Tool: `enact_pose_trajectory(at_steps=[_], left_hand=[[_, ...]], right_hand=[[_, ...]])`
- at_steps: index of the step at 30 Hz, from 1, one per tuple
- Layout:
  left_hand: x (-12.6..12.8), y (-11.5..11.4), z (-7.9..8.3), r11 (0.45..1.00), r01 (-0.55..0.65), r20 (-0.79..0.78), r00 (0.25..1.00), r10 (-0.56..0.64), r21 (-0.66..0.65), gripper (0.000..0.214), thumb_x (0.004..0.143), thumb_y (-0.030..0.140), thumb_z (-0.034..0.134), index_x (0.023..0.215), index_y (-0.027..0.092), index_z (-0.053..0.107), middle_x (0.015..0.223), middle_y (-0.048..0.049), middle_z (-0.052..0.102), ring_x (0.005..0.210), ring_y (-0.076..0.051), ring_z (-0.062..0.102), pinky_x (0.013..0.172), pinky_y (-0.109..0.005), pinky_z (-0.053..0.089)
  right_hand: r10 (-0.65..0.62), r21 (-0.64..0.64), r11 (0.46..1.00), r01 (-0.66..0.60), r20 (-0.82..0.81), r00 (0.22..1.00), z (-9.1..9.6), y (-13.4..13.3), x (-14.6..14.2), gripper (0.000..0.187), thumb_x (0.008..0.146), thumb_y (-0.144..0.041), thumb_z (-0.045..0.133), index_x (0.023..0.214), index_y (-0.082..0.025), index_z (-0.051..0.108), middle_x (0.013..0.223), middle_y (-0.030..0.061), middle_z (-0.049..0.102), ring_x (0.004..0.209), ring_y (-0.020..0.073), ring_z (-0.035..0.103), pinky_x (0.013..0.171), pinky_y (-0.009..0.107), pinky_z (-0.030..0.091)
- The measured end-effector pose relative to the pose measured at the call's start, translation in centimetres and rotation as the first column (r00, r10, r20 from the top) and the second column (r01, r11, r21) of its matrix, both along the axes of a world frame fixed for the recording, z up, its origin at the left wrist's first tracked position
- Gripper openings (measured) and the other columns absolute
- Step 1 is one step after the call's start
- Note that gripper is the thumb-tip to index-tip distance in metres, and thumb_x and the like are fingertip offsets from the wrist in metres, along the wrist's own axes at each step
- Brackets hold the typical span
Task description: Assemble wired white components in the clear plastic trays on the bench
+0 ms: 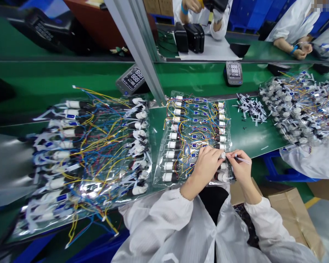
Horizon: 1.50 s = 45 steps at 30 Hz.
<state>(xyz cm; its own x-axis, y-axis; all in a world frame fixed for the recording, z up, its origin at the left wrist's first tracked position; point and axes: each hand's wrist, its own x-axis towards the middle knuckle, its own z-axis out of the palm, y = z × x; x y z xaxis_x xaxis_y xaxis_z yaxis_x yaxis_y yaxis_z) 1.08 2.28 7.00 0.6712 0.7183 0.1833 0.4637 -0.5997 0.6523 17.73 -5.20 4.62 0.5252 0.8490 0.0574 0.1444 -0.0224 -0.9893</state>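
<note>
The person's left hand (pixel 205 166) is closed around a small white-capped cylindrical component (pixel 223 155), fingers curled over it. The right hand (pixel 241 168) pinches a thin white tube (pixel 242 159) between thumb and fingertips, its end at the white cap (whether it enters the cap is too small to tell). The component is held just above the lower right of a clear plastic tray (pixel 157 171), which carries rows of similar components (pixel 172 145) tangled in yellow, blue and red wires. The tray lies on a green conveyor belt (pixel 252 138), with a larger wired tray (pixel 84 157) to its left. To the right are loose white tube pieces (pixel 250 107) and a heaped bag of components (pixel 296 106). Digital display units (pixel 233 73) stand farther along the belt. Beyond an aluminium profile (pixel 135 47), a co-worker's hands (pixel 300 49) rest on the far bench (one wrist wears a blue strap (pixel 293 50)).
</note>
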Motion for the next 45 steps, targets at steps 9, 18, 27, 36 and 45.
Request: enact_pose_trajectory(at_steps=[9, 18, 27, 36, 45], left_hand=[[0.4, -0.1, 0.1, 1.0, 0.001, -0.028, 1.0, -0.001, 0.01, 0.021, 0.101, 0.03, 0.071, 0.12, 0.021, 0.07, 0.112, -0.0043, 0.078, 0.106, -0.025, 0.061, 0.098, -0.044, 0.042], [0.5, 0.2, 0.0, 1.0, 0.01, -0.03, 0.999, -0.01, -0.008, 0.017, 0.107, 0.032, 0.061, 0.114, 0.022, 0.072, 0.107, -0.0055, 0.077, 0.107, -0.026, 0.06, 0.099, -0.044, 0.04], [0.5, 0.2, 0.0, 1.0, 0.013, -0.049, 0.999, -0.014, -0.012, 0.019, 0.1, 0.032, 0.071, 0.117, 0.023, 0.072, 0.109, -0.0053, 0.076, 0.11, -0.026, 0.059, 0.1, -0.044, 0.041], [0.7, 0.5, -0.1, 0.999, 0.022, -0.05, 0.998, -0.023, -0.024, 0.015, 0.1, 0.025, 0.07, 0.115, 0.021, 0.071, 0.107, -0.0047, 0.077, 0.107, -0.027, 0.06, 0.098, -0.043, 0.044], [-0.6, -2.2, 1.9, 0.98, 0.151, -0.112, 0.984, -0.137, 0.132, 0.015, 0.106, 0.03, 0.06, 0.112, 0.023, 0.071, 0.123, -0.0072, 0.072, 0.116, -0.027, 0.059, 0.101, -0.048, 0.041]], right_hand=[[0.076, 0.019, 0.997, -0.078, 0.083, 0.994, 0.1, 0.2, 0.2, 0.023, 0.09, -0.034, 0.081, 0.078, -0.024, 0.064, 0.081, 0.0009, 0.071, 0.08, 0.0192, 0.071, 0.076, 0.032, 0.054], [0.218, -0.119, 0.975, -0.186, 0.403, 0.889, 2.1, 0.5, 1.4, 0.013, 0.092, -0.034, 0.073, 0.082, -0.026, 0.072, 0.087, 0.0042, 0.079, 0.083, 0.0244, 0.075, 0.078, 0.038, 0.058], [0.255, -0.131, 0.967, -0.22, 0.432, 0.865, 1.7, 0.3, 2.6, 0.013, 0.094, -0.036, 0.074, 0.088, -0.025, 0.072, 0.089, 0.0039, 0.077, 0.081, 0.0218, 0.072, 0.076, 0.036, 0.056], [0.338, -0.11, 0.939, -0.324, 0.449, 0.827, 2.6, 1.7, 2.3, 0.015, 0.093, -0.03, 0.072, 0.08, -0.023, 0.072, 0.082, 0.0034, 0.076, 0.077, 0.0204, 0.072, 0.075, 0.034, 0.055], [0.24, -0.175, 0.962, -0.21, 0.178, 0.954, 2.4, 4.2, 11.7, 0.059, 0.082, -0.068, 0.074, 0.116, -0.02, 0.071, 0.106, 0.0106, 0.078, 0.08, 0.0197, 0.07, 0.073, 0.035, 0.058]])
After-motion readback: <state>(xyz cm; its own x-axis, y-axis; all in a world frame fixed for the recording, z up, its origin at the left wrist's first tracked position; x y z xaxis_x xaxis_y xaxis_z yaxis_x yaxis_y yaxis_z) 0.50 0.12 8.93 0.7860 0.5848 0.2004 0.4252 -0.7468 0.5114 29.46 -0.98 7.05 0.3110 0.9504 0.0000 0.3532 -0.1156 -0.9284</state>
